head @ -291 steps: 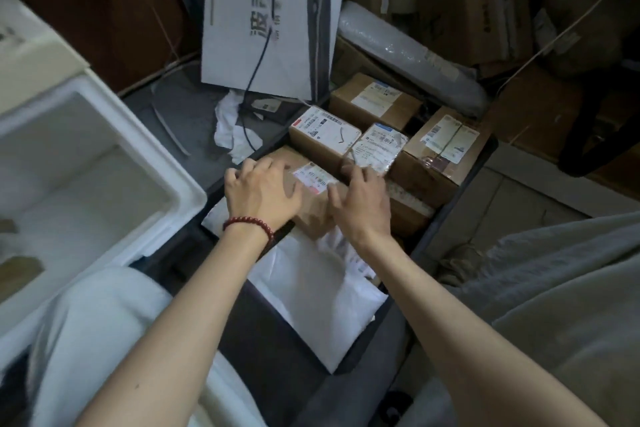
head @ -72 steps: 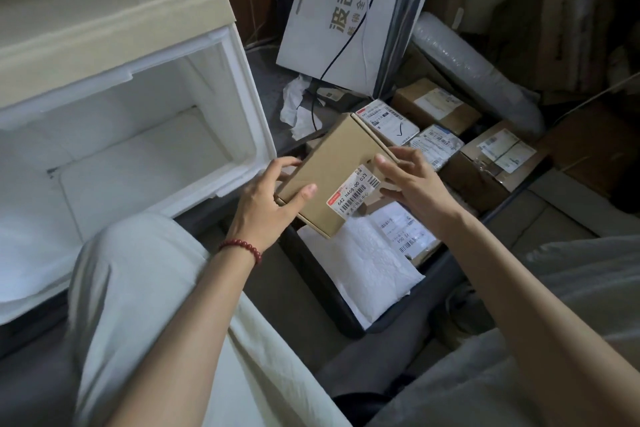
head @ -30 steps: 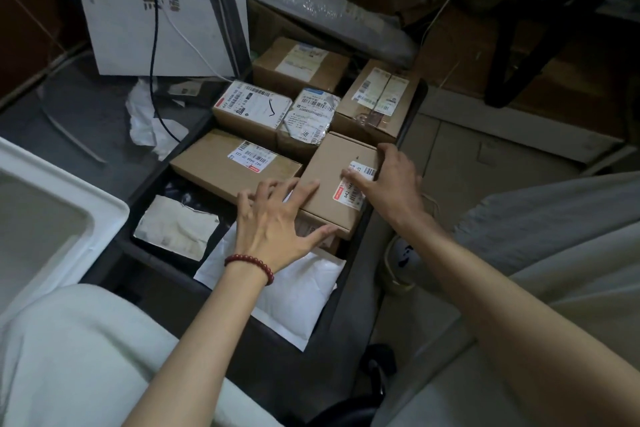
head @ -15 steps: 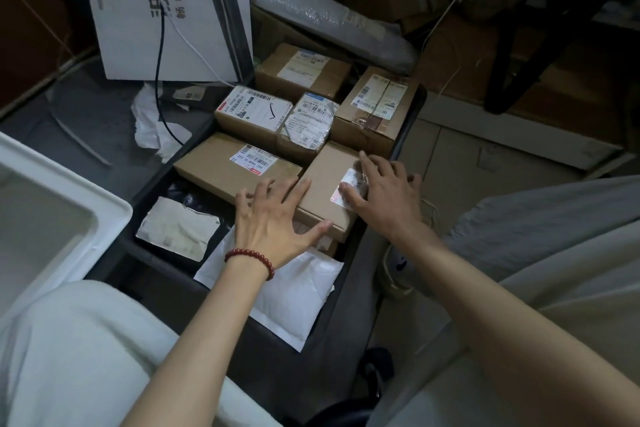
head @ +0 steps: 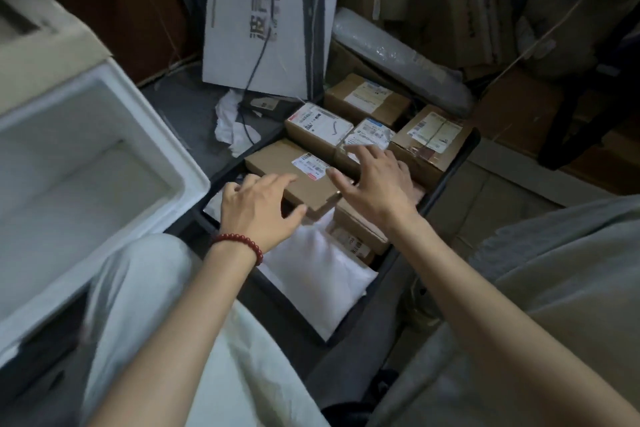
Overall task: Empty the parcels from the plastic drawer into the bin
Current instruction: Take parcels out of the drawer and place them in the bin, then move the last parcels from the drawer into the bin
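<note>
the parcels (head: 318,124) are lying in the dark bin (head: 450,177), packed side by side. the white drawer (head: 194,180) is standing just to its left, and no parcel is showing in the part of it in view. so the emptying seems to be at its tail end, with the step in hand looking like settling the load rather than carrying.

the left hand (head: 258,208) is hanging over the near end of the flat box (head: 294,172), fingers spread and holding nothing. blur is hiding whether it is touching. the right hand (head: 377,180) is reaching over the boxes beside it, also spread and holding nothing. the two hands are staying apart, with the box corner between them.

the next move is probably calling for both palms to press or shift the flat box so it is sitting level. it is resting partly on a soft white mailer (head: 318,274) and may be rocking.

behind the bin a white carton (head: 270,17) is leaning upright. a black cable (head: 254,80) is trailing down it toward crumpled paper (head: 228,125), and a wrapped roll (head: 398,55) is lying across the back. the person's knee (head: 138,288) is crowding the space between drawer and bin.
</note>
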Motion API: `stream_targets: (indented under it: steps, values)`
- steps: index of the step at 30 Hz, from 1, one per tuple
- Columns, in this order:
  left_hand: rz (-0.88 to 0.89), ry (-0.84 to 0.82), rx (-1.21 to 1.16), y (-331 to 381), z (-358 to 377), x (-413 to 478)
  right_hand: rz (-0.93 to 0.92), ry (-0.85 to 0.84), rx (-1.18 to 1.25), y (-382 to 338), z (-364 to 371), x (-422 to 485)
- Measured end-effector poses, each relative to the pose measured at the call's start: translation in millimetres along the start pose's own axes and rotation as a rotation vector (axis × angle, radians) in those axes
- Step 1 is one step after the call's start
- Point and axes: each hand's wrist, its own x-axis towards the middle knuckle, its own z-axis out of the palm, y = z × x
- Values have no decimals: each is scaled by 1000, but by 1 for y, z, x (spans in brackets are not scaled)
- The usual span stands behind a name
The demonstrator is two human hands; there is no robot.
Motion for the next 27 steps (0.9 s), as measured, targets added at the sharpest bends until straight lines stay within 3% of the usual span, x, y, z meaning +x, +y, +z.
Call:
stream_targets:
  steps: [7,15,23,27]
  values:
    - [-255,200,31,-63,-111,-79,-414,195,199,-130,-42,4]
    - [-501,592,180,-89,-239,-178,-788,316,455,-271,-100,-6]
    - [-730,934,387,-118,-338,-215,-944,335,569,-385,-150,-8]
    - [-876,897,345,-149,-389,-215,-948,192,553,-432,-170,2]
